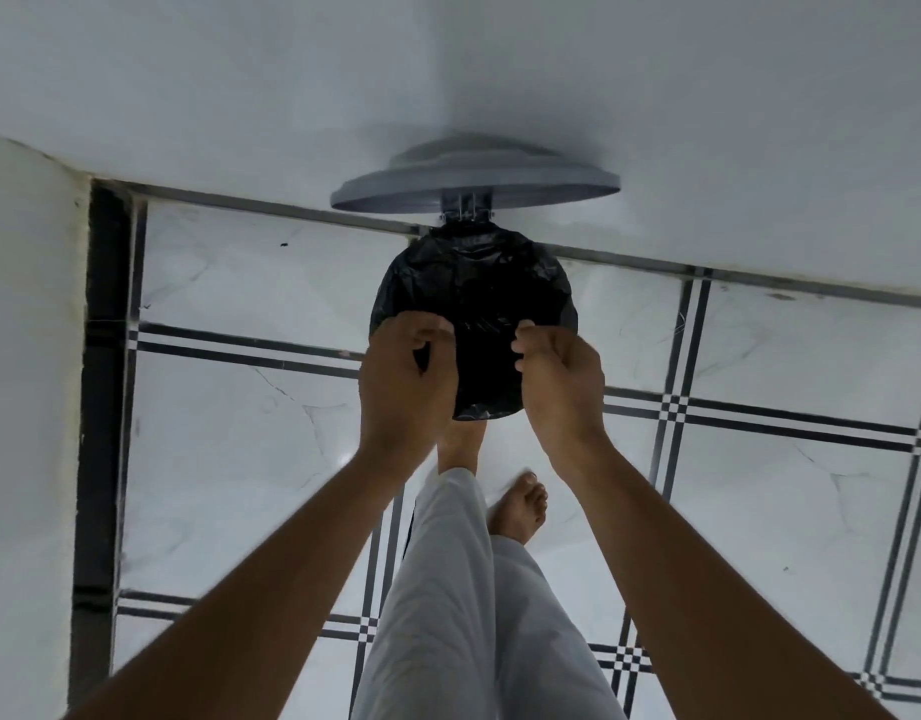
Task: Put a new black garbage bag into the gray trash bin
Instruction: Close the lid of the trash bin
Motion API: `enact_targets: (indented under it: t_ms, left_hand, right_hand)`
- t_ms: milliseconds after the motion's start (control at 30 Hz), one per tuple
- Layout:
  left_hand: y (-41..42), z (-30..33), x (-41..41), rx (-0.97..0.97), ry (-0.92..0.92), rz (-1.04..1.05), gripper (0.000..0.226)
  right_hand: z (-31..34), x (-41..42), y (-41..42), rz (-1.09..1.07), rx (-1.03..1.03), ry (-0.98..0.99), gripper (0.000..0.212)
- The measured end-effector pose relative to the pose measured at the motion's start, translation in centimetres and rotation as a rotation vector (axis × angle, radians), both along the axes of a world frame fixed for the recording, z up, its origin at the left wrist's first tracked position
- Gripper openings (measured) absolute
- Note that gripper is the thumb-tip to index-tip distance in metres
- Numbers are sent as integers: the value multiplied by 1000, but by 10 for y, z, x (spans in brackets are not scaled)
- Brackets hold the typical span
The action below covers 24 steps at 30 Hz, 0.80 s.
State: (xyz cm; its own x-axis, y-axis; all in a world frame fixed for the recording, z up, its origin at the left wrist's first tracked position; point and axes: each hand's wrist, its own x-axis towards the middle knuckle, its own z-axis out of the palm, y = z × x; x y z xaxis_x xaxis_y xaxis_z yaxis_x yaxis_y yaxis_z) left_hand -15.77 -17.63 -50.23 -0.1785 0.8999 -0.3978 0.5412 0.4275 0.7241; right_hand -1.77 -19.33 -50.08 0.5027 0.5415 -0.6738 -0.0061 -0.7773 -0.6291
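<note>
Left hand (404,379): fingers curled closed, pinching the near-left edge of the black garbage bag (471,298). Right hand (559,379): likewise closed, with fingertips nipping the bag's near-right edge. Both grips sit on the near side of the bin's mouth, a little apart, with a fold of bag hanging down between them. Judgement: the hands are placed this way to draw the bag's open edge outward and down over the near rim, so that it seats and does not slip in.

The gray trash bin (466,216) stands on the tiled floor (230,407) close against the white wall (656,122), near where the wall meets the floor's dark border strip. Its body is almost wholly hidden by the bag; only the hinge bracket at the far side shows. The lid (474,181) is raised, tilted back toward the wall. A bare foot (461,444) reaches in under the bag, probably on a pedal holding the lid up, though no pedal is visible.

Contents: the bag lines the bin's mouth and covers the far rim. Whether anything lies inside cannot be told; the interior reads as black film only.

Status, as judged: the bag is largely fitted; the near edge is not yet tucked.
</note>
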Motion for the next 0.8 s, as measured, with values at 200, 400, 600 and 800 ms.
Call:
enact_targets:
  t_ms: [200, 400, 600, 800]
  left_hand:
    - [31, 58, 16, 399, 256, -49, 53]
    - [69, 42, 4, 270, 178, -168, 68]
    - [79, 29, -6, 279, 122, -258, 56]
    - [67, 26, -13, 297, 147, -349, 54]
  right_hand:
    - [64, 0, 43, 134, 539, -422, 14]
    - [53, 20, 71, 278, 485, -426, 55]
    - [27, 34, 58, 380, 472, -547, 44]
    - [22, 31, 38, 364, 501, -601, 40]
